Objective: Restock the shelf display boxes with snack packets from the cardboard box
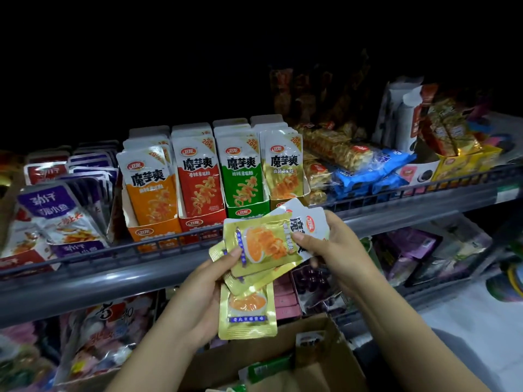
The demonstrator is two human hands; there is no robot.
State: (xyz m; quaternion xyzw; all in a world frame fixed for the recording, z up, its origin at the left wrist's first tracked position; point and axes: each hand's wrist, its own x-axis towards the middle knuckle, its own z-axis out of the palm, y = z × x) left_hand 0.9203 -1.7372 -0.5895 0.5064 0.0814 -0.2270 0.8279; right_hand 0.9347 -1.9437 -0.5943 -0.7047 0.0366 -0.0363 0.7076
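Before you, a grey metal shelf (85, 281) with a low wire rail runs across a dim shop aisle; the space above it is black, and a lower tier beneath holds more bagged goods. Four open display boxes stand side by side behind the rail: orange (154, 226), red (202, 219), green (247, 207) and gold (285, 200), each filled with upright packets reading 魔芋爽 under a red 卫龙 badge, with "20%" at the top corners. Purple and red packets (59, 213) lie stacked to their left; blue wrapped biscuits (376, 171) and a yellow carton (464, 162) sit to the right. The open cardboard box (283, 360) rests at the bottom of the view, below your arms.

Your left hand (198, 295) is closed round the lower ends of a fan of gold snack packets (263, 250), thumb pressed on the top one. Your right hand (331, 241) pinches the same bundle at its white upper end, thumb on the face, fingers curled behind. The bundle is held just in front of the rail, below the gold box.
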